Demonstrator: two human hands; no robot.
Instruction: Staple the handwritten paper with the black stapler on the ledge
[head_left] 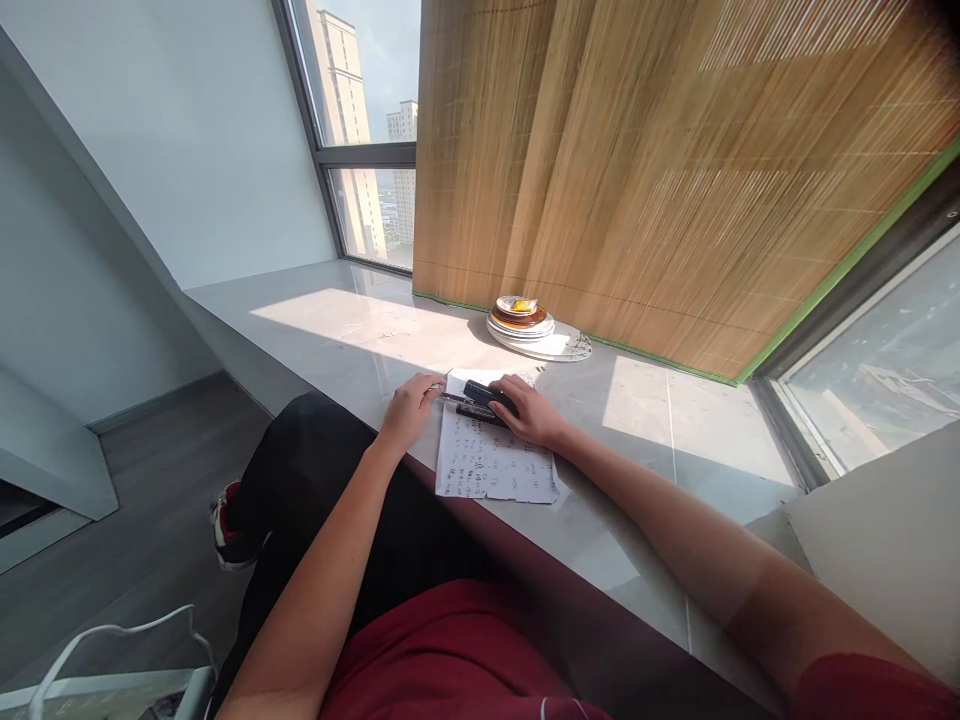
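A black stapler (478,391) lies opened up on a handwritten sheet of paper (495,465), its parts spread apart. My right hand (529,410) is closed around the stapler's right end, fingers over the top. At the left end, my left hand (409,412) pinches a thin silvery metal piece (450,398) that reaches toward the stapler's body. Its fingertips partly hide that piece, so I cannot tell whether it is still attached. The paper lies flat on the light tiled sill, near its front edge.
Behind the stapler stands a stack of plates (521,330) with a small yellow item (523,306) on top. A bamboo blind (637,200) hangs along the back. The sill's front edge (570,560) runs beside my legs. A white-framed object (112,680) stands on the floor at lower left.
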